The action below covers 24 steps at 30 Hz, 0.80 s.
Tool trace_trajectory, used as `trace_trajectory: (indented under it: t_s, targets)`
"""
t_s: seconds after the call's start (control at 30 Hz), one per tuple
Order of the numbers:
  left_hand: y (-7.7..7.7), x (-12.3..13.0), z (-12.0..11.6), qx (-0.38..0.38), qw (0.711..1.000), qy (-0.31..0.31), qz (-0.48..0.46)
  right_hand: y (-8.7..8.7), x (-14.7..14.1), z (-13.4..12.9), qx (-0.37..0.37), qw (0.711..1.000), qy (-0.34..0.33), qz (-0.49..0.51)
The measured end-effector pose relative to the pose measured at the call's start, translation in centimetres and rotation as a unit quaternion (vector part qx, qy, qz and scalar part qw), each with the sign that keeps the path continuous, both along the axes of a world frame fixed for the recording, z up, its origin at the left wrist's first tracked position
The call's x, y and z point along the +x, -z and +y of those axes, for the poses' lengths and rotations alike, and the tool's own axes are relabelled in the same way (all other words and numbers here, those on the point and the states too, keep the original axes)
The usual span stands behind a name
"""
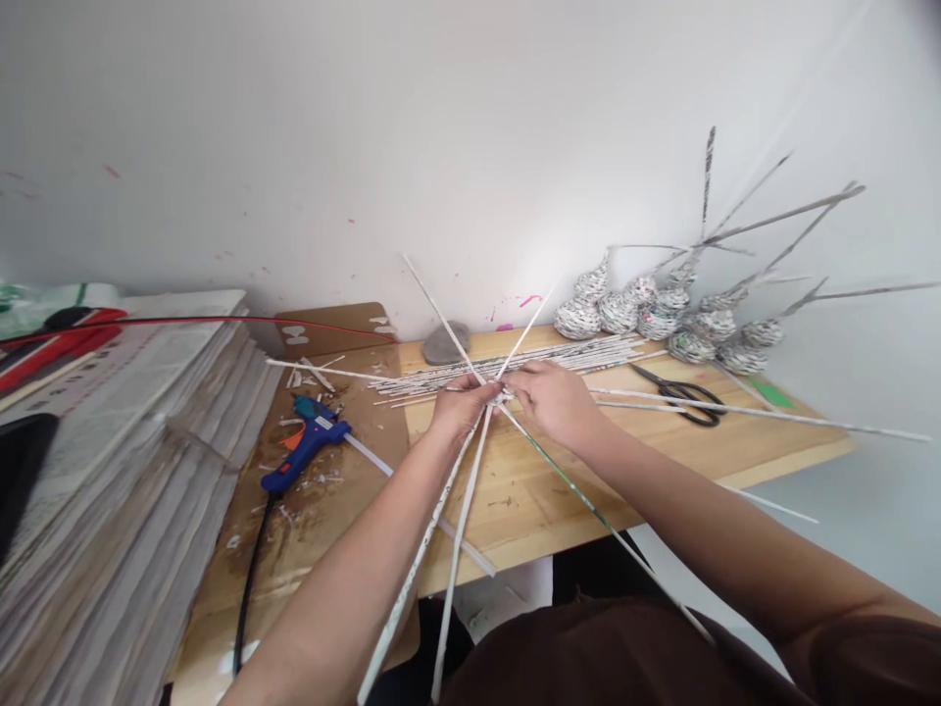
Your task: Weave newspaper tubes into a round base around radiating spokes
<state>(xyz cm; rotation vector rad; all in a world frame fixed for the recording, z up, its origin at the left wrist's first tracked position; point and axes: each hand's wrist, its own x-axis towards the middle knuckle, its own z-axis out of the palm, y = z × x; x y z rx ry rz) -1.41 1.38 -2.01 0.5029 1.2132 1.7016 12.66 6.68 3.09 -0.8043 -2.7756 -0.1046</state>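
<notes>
Left hand [462, 404] and right hand [550, 397] pinch crossed paper rods [500, 397] centrally, likely preventing slippage; scissors [687, 400] lie at three o'clock.

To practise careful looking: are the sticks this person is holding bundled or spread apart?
Spread apart: the sticks radiate in several directions from between the left hand and right hand.

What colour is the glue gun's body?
The glue gun is mostly blue, seen best in the head view.
</notes>
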Motion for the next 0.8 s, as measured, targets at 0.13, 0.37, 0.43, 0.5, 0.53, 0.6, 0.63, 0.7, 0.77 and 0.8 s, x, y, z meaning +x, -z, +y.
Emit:
trace_trajectory:
  t_s: [0.13, 0.37, 0.43, 0.5, 0.53, 0.6, 0.63, 0.7, 0.77, 0.8]
  targets:
    - [-0.1, 0.1, 0.1, -0.012, 1.0, -0.002, -0.002, 0.0, 0.0, -0.1, 0.021, 0.999, -0.006, -0.03]
    - [0.4, 0.3, 0.4, -0.041, 0.998, -0.032, 0.022, -0.4, -0.3, -1.0, 0.03, 0.997, 0.01, -0.064]
    - [0.7, 0.4, 0.5, -0.035, 0.999, -0.032, 0.027, -0.4, -0.5, -1.4, 0.041, 0.997, 0.023, -0.068]
    - [0.9, 0.6, 0.5, -0.028, 0.999, -0.034, 0.03, -0.4, -0.7, -1.8, 0.046, 0.996, 0.034, -0.072]
    - [1.0, 0.6, 0.5, -0.027, 0.998, -0.035, 0.032, -0.4, -0.9, -2.0, 0.046, 0.995, 0.04, -0.074]
    - [1.0, 0.7, 0.5, -0.026, 0.998, -0.038, 0.041, -0.3, -1.2, -2.3, 0.048, 0.995, 0.048, -0.077]
    - [1.0, 0.8, 0.5, -0.025, 0.998, -0.04, 0.046, -0.3, -1.4, -2.5, 0.05, 0.994, 0.051, -0.078]
    - [1.0, 0.8, 0.5, -0.021, 0.997, -0.048, 0.057, -0.1, -1.5, -2.8, 0.049, 0.994, 0.059, -0.079]
    - [1.1, 0.8, 0.5, -0.017, 0.995, -0.065, 0.068, 0.1, -1.5, -3.1, 0.04, 0.994, 0.068, -0.079]
    - [1.0, 0.8, 0.5, -0.017, 0.995, -0.074, 0.07, 0.2, -1.4, -3.2, 0.031, 0.994, 0.071, -0.078]
